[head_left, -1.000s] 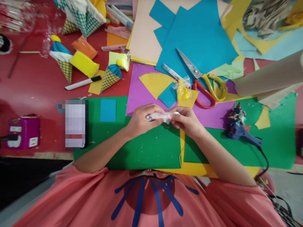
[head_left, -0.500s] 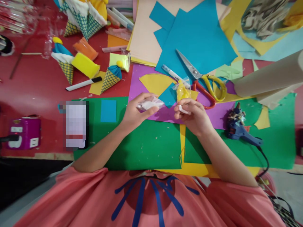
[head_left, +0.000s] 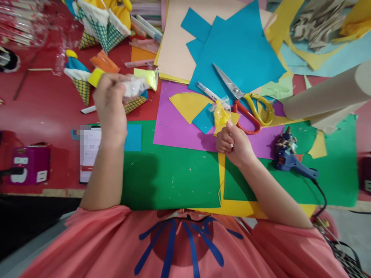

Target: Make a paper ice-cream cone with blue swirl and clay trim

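Red counter (head_left: 43, 112), buried in craft paper: green sheets (head_left: 174, 173) nearest the person, a purple one (head_left: 179, 131) beyond, blue squares (head_left: 240, 54) further back. Left hand (head_left: 108, 102) is up over the far left of the counter, fingers closed round a small clear packet (head_left: 133, 87) with something white inside, held above the paper cones (head_left: 79, 83) and yellow clay blocks. Right hand (head_left: 233, 143) sits at the seam of green and purple, curled shut; a fleck of white shows between thumb and finger, but what it pinches I cannot tell. Just past its knuckles lies a yellow packet (head_left: 222, 114), touching or nearly so. Scissors (head_left: 246, 102) and a pen (head_left: 210, 92) lie close beyond; glue gun (head_left: 286, 156) rests to the right, cord trailing off the edge.

That clear packet looks feather-light and crinkly, film thin enough to slip or tear, contents soft and squashable. Best taken at a sealed end, gently, rather than squeezed at the belly. Same likely goes for the yellow one.
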A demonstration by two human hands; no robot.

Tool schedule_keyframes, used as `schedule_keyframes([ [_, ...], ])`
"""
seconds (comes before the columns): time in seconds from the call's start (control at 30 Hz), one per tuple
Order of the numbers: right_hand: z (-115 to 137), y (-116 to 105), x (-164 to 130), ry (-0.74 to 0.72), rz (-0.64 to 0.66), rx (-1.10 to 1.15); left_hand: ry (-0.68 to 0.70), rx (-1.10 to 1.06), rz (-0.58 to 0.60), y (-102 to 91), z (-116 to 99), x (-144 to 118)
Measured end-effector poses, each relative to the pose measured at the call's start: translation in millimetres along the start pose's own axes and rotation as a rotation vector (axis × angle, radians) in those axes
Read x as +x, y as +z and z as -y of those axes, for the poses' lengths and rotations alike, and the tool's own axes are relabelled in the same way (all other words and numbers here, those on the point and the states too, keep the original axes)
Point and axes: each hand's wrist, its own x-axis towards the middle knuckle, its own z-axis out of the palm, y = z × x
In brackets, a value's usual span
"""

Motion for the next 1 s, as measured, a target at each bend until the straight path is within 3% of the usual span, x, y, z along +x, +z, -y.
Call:
schedule_keyframes([
  [0.07,-1.4,0.5,-1.2,0.010,0.024,0.017,0.127,0.098,-0.132,-12.8,4.1,11.9],
  [0.17,-3.7,1.2,-3.2,-0.009,0.065,0.021,0.150,0.328,-0.062,-23.5,7.9,22.0],
  [0.3,-5.9,2.9,-3.7,-0.023,0.042,0.051,0.081,0.609,-0.026,-17.8,18.6,24.1],
  [0.4,-5.9,3.9,-1.6,-0.043,0.020,0.106,0.258,0.535,-0.065,-2.7,17.8,15.9],
  [0.5,-4.0,4.3,0.9,-0.011,0.071,0.158,0.368,0.342,-0.002,14.5,-7.4,-4.6],
  [0.53,-3.3,4.5,1.4,0.006,0.085,0.176,0.350,0.263,0.053,19.7,-20.5,-13.9],
  [0.67,-2.9,7.2,0.6,0.060,0.132,0.198,0.304,0.056,0.469,37.0,-71.0,-53.2],
  [0.73,-6.0,9.2,-0.6,0.064,0.177,0.194,0.300,-0.010,0.570,44.6,-83.6,-68.3],
  [0.87,-16.3,12.9,-2.1,0.047,0.231,0.195,0.348,-0.061,0.624,56.3,-84.4,-83.8],
  [1.0,-22.2,13.9,-1.9,0.048,0.240,0.182,0.386,-0.081,0.589,59.8,-79.9,-88.0],
])
